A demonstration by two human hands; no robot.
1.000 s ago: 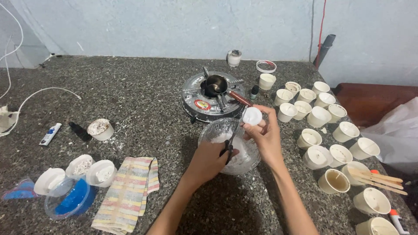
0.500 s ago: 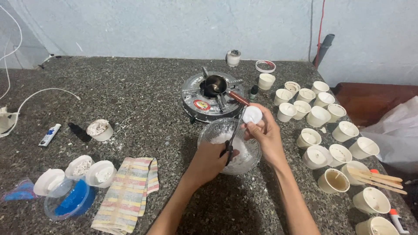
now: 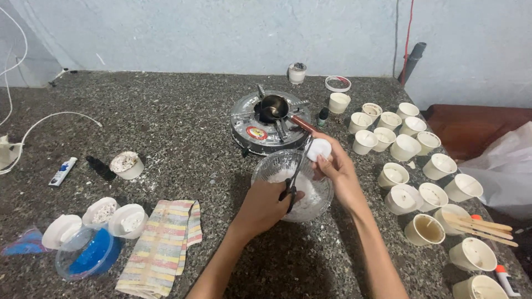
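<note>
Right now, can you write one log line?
left hand: black-handled scissors | right hand: round white wax disc | below: clear glass bowl

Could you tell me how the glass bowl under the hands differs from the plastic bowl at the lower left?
The glass bowl is clear and holds white flakes; the plastic bowl shows blue inside. The glass bowl looks larger and sits below both hands; the plastic bowl sits untouched beside the striped cloth. Both are transparent and rest on the counter.

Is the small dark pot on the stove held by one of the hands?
No, the small dark pot sits alone on the stove, while the left hand holds scissors and the right hand a white disc.
</note>
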